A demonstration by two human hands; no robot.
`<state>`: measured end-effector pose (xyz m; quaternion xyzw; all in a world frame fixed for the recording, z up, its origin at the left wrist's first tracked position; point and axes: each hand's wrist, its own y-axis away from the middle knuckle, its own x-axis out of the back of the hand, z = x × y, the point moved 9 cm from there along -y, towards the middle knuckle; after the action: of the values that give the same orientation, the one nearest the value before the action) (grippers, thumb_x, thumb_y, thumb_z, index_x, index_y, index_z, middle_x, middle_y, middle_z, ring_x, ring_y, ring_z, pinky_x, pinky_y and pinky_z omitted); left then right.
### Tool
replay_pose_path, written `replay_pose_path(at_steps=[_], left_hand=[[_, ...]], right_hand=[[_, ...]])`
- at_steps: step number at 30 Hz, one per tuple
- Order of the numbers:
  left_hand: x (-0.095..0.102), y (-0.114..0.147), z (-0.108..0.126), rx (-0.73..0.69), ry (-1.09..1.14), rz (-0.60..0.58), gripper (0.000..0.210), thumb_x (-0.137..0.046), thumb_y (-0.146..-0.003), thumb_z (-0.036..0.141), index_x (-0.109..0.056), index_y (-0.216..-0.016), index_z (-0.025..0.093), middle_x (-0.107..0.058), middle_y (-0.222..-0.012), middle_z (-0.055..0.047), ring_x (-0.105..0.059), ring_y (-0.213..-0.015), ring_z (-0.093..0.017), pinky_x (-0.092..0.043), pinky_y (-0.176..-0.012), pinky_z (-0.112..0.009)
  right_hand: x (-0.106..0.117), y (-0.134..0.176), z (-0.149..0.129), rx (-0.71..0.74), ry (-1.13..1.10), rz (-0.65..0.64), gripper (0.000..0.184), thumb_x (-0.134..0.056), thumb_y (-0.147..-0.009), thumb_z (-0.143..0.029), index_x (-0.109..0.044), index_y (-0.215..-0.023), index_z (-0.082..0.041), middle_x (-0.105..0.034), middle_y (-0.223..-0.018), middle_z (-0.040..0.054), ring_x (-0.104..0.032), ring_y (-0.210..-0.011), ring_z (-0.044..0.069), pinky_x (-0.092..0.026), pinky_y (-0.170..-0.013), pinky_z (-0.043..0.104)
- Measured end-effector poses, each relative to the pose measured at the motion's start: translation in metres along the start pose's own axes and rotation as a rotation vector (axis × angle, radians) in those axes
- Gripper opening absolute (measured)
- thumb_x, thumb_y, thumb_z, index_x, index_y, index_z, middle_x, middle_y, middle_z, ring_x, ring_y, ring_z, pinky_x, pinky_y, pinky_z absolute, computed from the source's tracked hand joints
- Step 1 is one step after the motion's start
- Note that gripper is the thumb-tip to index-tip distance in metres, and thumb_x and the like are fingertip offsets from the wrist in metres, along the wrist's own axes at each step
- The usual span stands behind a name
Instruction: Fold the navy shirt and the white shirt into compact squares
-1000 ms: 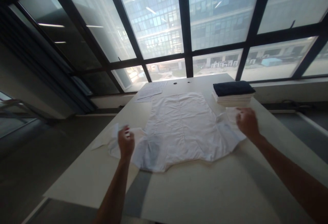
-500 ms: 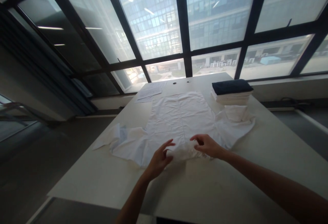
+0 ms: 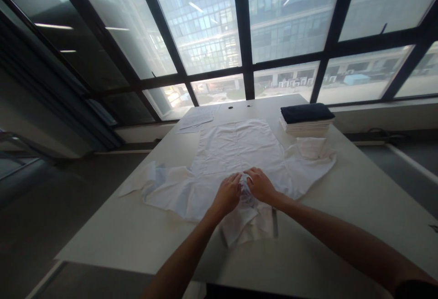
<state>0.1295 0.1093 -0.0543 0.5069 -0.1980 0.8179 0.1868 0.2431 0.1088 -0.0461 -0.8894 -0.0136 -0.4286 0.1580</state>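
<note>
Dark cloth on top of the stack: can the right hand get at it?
Probably yes: nothing covers the dark cloth and the way looks open, though the right hand must first leave the white garment.

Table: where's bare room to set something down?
Bare tabletop: near-left corner, between white garment and left forearm; right, between right forearm and tabletop edge. Crowded: centre, left hand and right hand on garment; far right, folded stack; far left, papers.

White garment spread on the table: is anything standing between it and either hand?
Nothing visible is. The left hand and right hand are both at the bunched cloth in the near middle of the white garment. The folded stack sits beyond its right side, out of their way.
</note>
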Motion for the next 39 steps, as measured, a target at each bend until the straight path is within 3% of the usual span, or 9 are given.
replay_pose_path(at_steps=[4,7,13,19,24,32,39], left_hand=[[-0.043,-0.007,-0.001,0.003,-0.164,-0.061,0.065,-0.041,-0.095,0.014,-0.030,-0.159,0.011,-0.033,-0.163,-0.016,-0.024,-0.154,-0.027,-0.021,-0.123,-0.050],[-0.053,-0.003,-0.003,-0.009,-0.214,-0.074,0.069,-0.042,-0.094,0.015,-0.024,-0.161,0.011,-0.027,-0.166,-0.015,-0.018,-0.155,-0.026,-0.016,-0.125,-0.047],[-0.049,-0.002,-0.003,0.019,-0.240,-0.058,0.070,-0.040,-0.096,0.018,-0.019,-0.163,0.012,-0.024,-0.167,-0.014,-0.018,-0.155,-0.028,-0.020,-0.124,-0.049],[-0.040,-0.001,-0.011,0.116,-0.342,-0.025,0.059,-0.034,-0.102,0.026,-0.030,-0.160,0.018,-0.027,-0.166,-0.012,-0.017,-0.155,-0.033,-0.016,-0.121,-0.065],[-0.038,0.000,-0.013,0.118,-0.345,-0.025,0.060,-0.038,-0.102,0.034,-0.031,-0.160,0.019,-0.027,-0.166,-0.011,-0.020,-0.154,-0.032,-0.019,-0.121,-0.063],[-0.036,-0.001,-0.016,0.139,-0.282,-0.020,0.062,-0.045,-0.100,0.035,-0.033,-0.160,0.024,-0.029,-0.165,-0.007,-0.022,-0.154,-0.031,-0.017,-0.123,-0.060],[-0.035,-0.005,-0.030,0.120,-0.184,-0.032,0.056,-0.042,-0.103,0.041,-0.038,-0.157,0.029,-0.034,-0.164,-0.004,-0.027,-0.153,-0.028,-0.021,-0.123,-0.056]], right_hand=[[-0.033,-0.001,0.001,0.054,0.230,-0.001,0.052,-0.041,-0.095,-0.010,-0.051,-0.146,-0.010,-0.053,-0.149,0.0167,-0.045,-0.138,0.025,-0.036,-0.114,0.036],[-0.044,0.005,0.005,0.058,0.294,-0.044,0.059,-0.036,-0.095,-0.009,-0.041,-0.154,-0.007,-0.043,-0.157,0.0176,-0.034,-0.147,0.027,-0.027,-0.120,0.041],[-0.049,0.005,0.009,0.047,0.341,-0.154,0.063,-0.034,-0.095,-0.013,-0.031,-0.158,-0.002,-0.028,-0.165,0.0180,-0.022,-0.153,0.029,-0.021,-0.123,0.046],[-0.044,0.003,0.014,0.010,0.362,-0.137,0.055,-0.031,-0.103,-0.026,-0.041,-0.155,-0.008,-0.030,-0.164,0.0189,-0.021,-0.153,0.034,-0.016,-0.122,0.055],[-0.038,-0.001,0.029,0.036,0.339,-0.142,0.058,-0.037,-0.104,-0.040,-0.038,-0.157,-0.017,-0.026,-0.166,0.0148,-0.018,-0.154,0.031,-0.013,-0.122,0.054],[-0.005,-0.017,0.099,-0.103,0.441,-0.119,0.060,-0.039,-0.104,-0.043,-0.035,-0.158,-0.016,-0.024,-0.167,0.0150,-0.018,-0.154,0.030,-0.012,-0.123,0.053],[-0.007,-0.020,0.103,-0.100,0.455,-0.105,0.059,-0.037,-0.103,-0.041,-0.037,-0.157,-0.016,-0.028,-0.165,0.0158,-0.021,-0.153,0.031,-0.015,-0.121,0.054]])
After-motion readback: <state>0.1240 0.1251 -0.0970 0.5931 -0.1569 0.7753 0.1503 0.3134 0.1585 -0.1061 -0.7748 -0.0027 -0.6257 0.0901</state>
